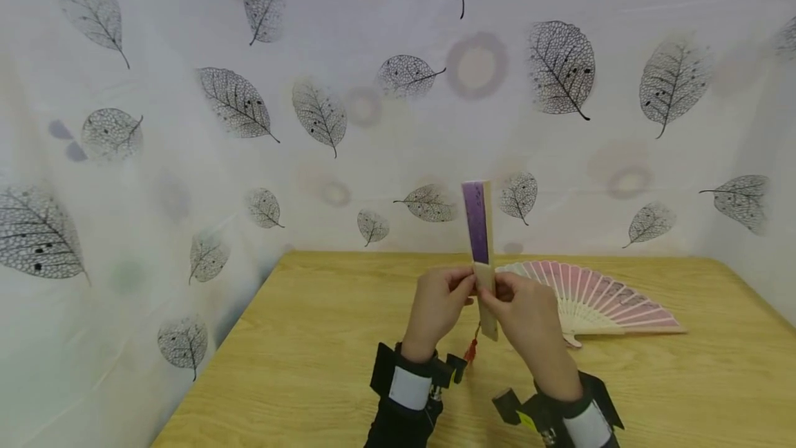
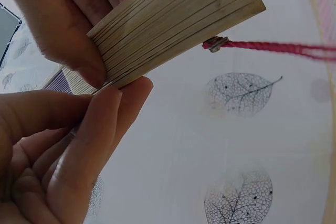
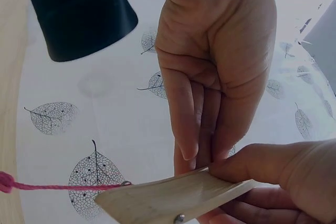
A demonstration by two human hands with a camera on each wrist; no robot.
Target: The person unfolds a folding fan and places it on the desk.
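A folded purple hand fan stands upright between the two hands, its pale wooden ribs pressed together in a stack. My left hand pinches the edge of the ribs between thumb and fingertips. From the other side, my right hand grips the fan, thumb on the pale outer rib and fingers behind it. A red tassel hangs by a cord from the fan's lower end. Behind the right hand, a spread pink fan lies on the table.
The wooden table reaches to a pale leaf-printed cloth hung behind it and along the left. Each wrist wears a black band with a small camera, one on the left and one on the right.
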